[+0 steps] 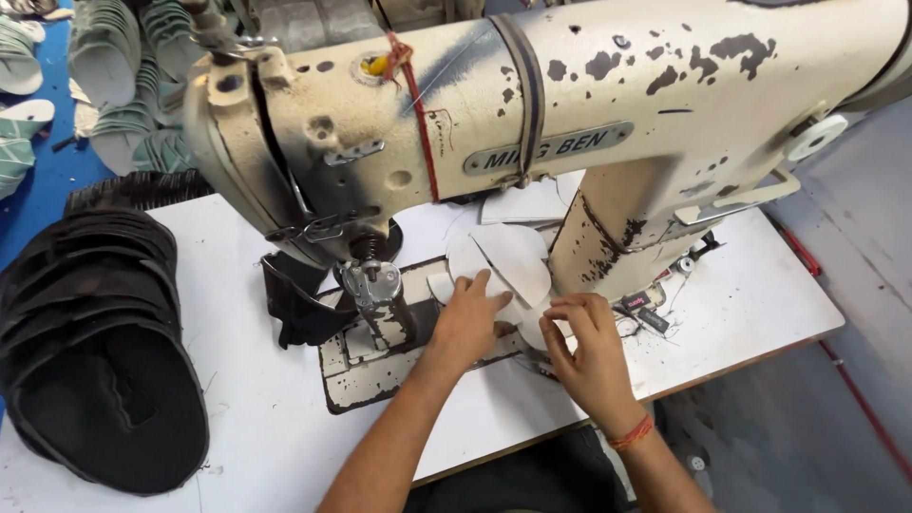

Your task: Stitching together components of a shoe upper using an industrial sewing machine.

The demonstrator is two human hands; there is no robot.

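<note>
White worktable (741,304) fills mid-frame, bearing a chipped cream sewing machine (570,104). Left hand (468,321), fingers flat, pins white cut pieces (508,261) beside the post (380,299), steadying them. Right hand (591,351) pinches their near edge. Black stack (95,342) lower left.

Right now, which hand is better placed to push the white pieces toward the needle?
Probably the left hand: it lies flat on the white pieces, beside the presser foot. The right hand pinches their near edge, farther away.

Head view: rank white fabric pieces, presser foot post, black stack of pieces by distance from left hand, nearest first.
From the left hand:
1. white fabric pieces, under its fingertips, touching.
2. presser foot post, just to its left.
3. black stack of pieces, far left on the table.
</note>
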